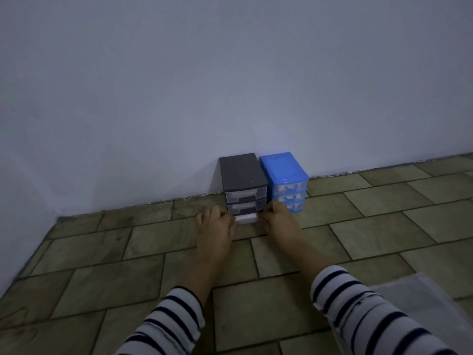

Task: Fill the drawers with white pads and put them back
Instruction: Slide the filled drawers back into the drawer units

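Observation:
A small grey drawer unit [242, 179] stands on the tiled floor against the wall, with a blue drawer unit [284, 175] right beside it. At the grey unit's lowest slot a clear drawer [246, 218] holding white pads sticks out towards me. My left hand [215, 226] grips the drawer's left end with curled fingers. My right hand [277, 219] grips its right end the same way. The two upper grey drawers sit in their slots. The blue unit's three drawers are all in.
A plain wall [230, 85] runs behind both units and meets the floor [128, 252] just behind them. A sheet of clear plastic [419, 303] lies on the tiles at the lower right, beside my right sleeve.

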